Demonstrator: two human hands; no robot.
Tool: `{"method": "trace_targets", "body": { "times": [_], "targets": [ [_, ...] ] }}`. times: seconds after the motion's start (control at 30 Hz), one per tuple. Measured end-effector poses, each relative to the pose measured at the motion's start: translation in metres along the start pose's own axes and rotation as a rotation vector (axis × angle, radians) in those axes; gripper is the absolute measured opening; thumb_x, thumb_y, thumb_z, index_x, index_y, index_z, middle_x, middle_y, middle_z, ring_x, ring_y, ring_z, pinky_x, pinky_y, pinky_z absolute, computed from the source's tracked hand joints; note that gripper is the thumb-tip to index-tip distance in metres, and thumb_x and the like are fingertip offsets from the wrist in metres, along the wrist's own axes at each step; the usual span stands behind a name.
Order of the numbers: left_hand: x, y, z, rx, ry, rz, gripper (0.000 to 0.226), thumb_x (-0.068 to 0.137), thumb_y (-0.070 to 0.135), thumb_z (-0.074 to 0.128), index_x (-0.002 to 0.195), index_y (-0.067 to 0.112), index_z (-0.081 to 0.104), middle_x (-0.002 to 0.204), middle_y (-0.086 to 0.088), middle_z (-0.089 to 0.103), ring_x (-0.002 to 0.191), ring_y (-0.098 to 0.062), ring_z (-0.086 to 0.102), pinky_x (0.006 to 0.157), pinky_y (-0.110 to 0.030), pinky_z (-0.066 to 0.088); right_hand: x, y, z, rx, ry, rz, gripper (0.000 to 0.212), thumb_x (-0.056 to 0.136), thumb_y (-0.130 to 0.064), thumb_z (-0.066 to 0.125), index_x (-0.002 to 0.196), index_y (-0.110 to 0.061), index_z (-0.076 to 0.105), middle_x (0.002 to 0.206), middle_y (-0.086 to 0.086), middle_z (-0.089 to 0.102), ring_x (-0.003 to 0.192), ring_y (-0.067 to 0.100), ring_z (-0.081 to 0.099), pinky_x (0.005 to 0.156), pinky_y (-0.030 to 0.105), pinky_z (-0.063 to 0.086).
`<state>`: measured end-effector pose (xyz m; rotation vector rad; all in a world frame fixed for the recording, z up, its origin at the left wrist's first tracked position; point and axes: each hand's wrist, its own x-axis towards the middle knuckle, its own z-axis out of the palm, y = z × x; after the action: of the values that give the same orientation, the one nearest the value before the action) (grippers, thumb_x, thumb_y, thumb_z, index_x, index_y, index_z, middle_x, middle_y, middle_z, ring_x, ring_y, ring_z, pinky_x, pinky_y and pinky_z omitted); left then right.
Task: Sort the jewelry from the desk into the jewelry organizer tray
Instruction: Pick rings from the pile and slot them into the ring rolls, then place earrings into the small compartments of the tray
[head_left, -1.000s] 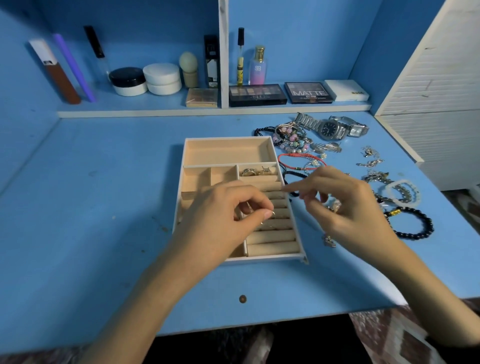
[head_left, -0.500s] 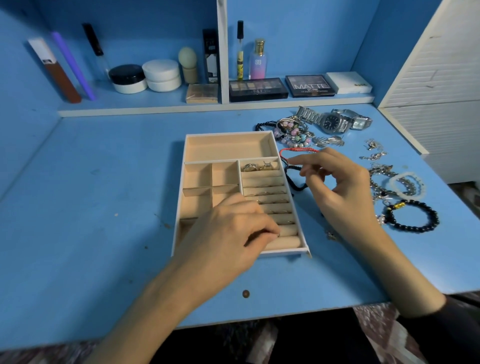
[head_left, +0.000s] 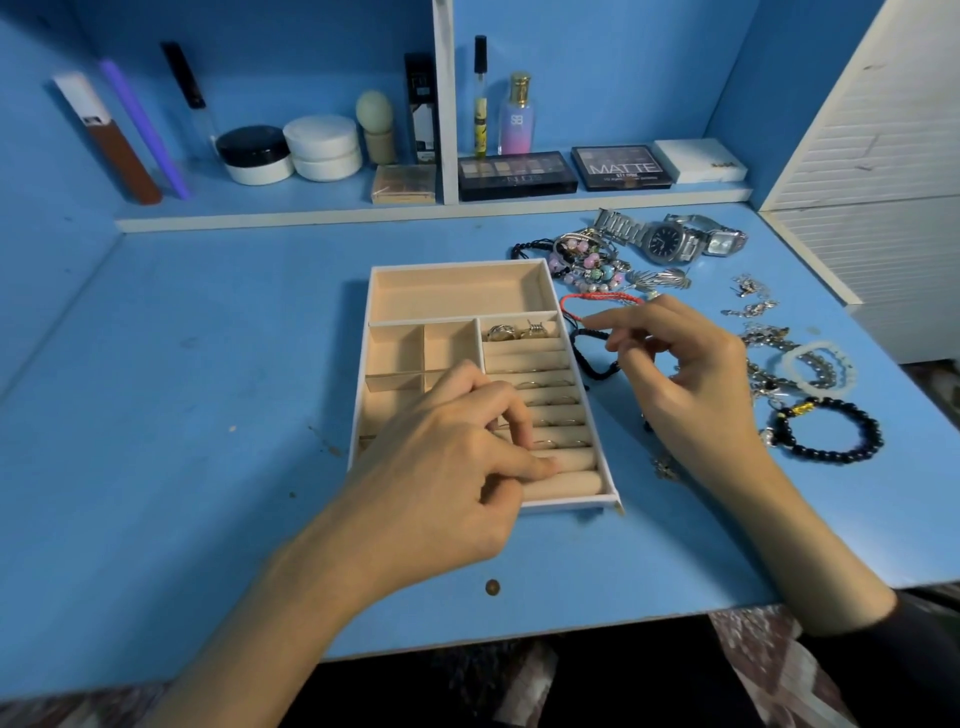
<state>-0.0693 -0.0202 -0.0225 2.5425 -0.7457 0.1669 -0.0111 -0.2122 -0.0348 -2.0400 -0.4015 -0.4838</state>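
The cream jewelry organizer tray (head_left: 457, 270) lies mid-desk, with two rings (head_left: 514, 331) in its top ring slot and thin rings (head_left: 563, 443) between the rolls below. My left hand (head_left: 447, 467) rests over the tray's near half. Its fingers are curled, and its thumb and forefinger pinch a ring against the lowest rolls. My right hand (head_left: 685, 374) hovers just right of the tray with loosely curled fingers. Its forefinger and thumb are at the black cord bracelet (head_left: 595, 366), below the red cord bracelet (head_left: 597, 298). Nothing shows in its grasp.
Loose jewelry covers the desk's right side: two watches (head_left: 670, 240), a beaded bracelet pile (head_left: 587, 262), silver earrings (head_left: 753, 299), a white bracelet (head_left: 818, 366), a black bead bracelet (head_left: 831, 431), a small charm (head_left: 664, 466). Cosmetics line the back shelf (head_left: 363, 213). A white cabinet (head_left: 883, 182) stands at right.
My left hand has dropped from above the rolls to the tray's near end. My right hand has moved back toward the cord bracelets.
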Motion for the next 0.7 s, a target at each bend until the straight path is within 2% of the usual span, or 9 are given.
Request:
{"method": "trace_targets", "body": {
  "times": [0.13,0.2,0.27,0.33,0.4,0.47,0.57,0.63,0.7],
  "targets": [
    [0.004,-0.004,-0.001,-0.091,0.046,-0.021,0.037,0.078,0.031,0.040,0.097,0.040,0.070,0.086,0.022,0.053,0.086,0.002,0.037,0.077,-0.009,0.034,0.000,-0.002,0.000,0.002,-0.018,0.018,0.030,0.080,0.004,0.048,0.096,-0.011,0.070,0.076,0.006,0.059,0.068,0.014,0.052,0.061,0.018,0.040],
    [0.009,-0.011,-0.006,-0.188,0.134,-0.132,0.030,0.082,0.030,0.047,0.103,0.040,0.066,0.086,0.023,0.052,0.087,0.006,0.040,0.077,-0.009,0.031,0.001,-0.004,0.001,0.010,-0.035,0.067,0.027,0.083,-0.001,0.050,0.099,-0.012,0.069,0.074,0.003,0.060,0.064,0.010,0.049,0.056,0.015,0.037],
    [0.013,-0.026,-0.013,-0.183,0.290,-0.268,0.026,0.087,0.028,0.053,0.108,0.036,0.064,0.085,0.021,0.050,0.083,0.004,0.044,0.077,-0.013,0.036,0.004,-0.005,0.003,-0.027,-0.061,0.127,0.023,0.086,-0.011,0.054,0.102,-0.016,0.069,0.066,-0.001,0.058,0.057,0.007,0.046,0.053,0.012,0.033],
    [0.017,-0.043,-0.020,-0.075,0.387,-0.441,0.028,0.090,0.021,0.054,0.116,0.028,0.061,0.096,0.012,0.051,0.088,-0.010,0.051,0.087,-0.029,0.042,0.007,-0.006,0.006,-0.098,-0.102,0.180,0.023,0.089,-0.016,0.056,0.108,-0.018,0.067,0.056,-0.003,0.052,0.050,0.004,0.044,0.050,0.011,0.032],
    [0.018,-0.057,-0.025,0.001,0.350,-0.629,0.036,0.091,0.021,0.050,0.126,0.023,0.054,0.113,-0.001,0.050,0.100,-0.025,0.053,0.091,-0.034,0.039,0.009,-0.007,0.008,-0.150,-0.163,0.217,0.027,0.090,-0.016,0.053,0.114,-0.017,0.065,0.052,0.005,0.050,0.044,0.006,0.039,0.046,0.011,0.032],
    [0.019,-0.064,-0.026,-0.037,0.288,-0.717,0.037,0.092,0.020,0.047,0.129,0.021,0.051,0.122,-0.006,0.050,0.100,-0.024,0.051,0.083,-0.028,0.035,0.010,-0.008,0.009,-0.170,-0.221,0.240,0.026,0.089,-0.012,0.051,0.110,-0.011,0.067,0.053,0.017,0.049,0.042,0.009,0.031,0.043,0.015,0.030],
    [0.019,-0.065,-0.026,-0.093,0.288,-0.715,0.036,0.091,0.012,0.045,0.124,0.020,0.057,0.115,-0.009,0.057,0.095,-0.023,0.050,0.075,-0.024,0.031,0.010,-0.009,0.011,-0.194,-0.253,0.272,0.022,0.085,-0.009,0.051,0.097,0.002,0.065,0.068,0.029,0.057,0.054,0.011,0.032,0.047,0.024,0.025],
    [0.019,-0.065,-0.026,-0.084,0.300,-0.711,0.038,0.089,0.007,0.043,0.122,0.020,0.058,0.107,-0.011,0.060,0.081,-0.025,0.051,0.069,-0.026,0.032,0.011,-0.009,0.012,-0.194,-0.249,0.282,0.021,0.083,-0.008,0.052,0.097,0.003,0.064,0.071,0.030,0.058,0.056,0.012,0.032,0.048,0.024,0.025],
    [0.018,-0.065,-0.025,-0.063,0.301,-0.706,0.037,0.088,0.006,0.042,0.119,0.016,0.060,0.097,-0.013,0.060,0.064,-0.020,0.044,0.062,-0.028,0.031,0.011,-0.009,0.013,-0.210,-0.246,0.271,0.021,0.082,-0.008,0.053,0.094,0.005,0.064,0.071,0.030,0.059,0.057,0.012,0.030,0.048,0.023,0.025]
  ]
}}
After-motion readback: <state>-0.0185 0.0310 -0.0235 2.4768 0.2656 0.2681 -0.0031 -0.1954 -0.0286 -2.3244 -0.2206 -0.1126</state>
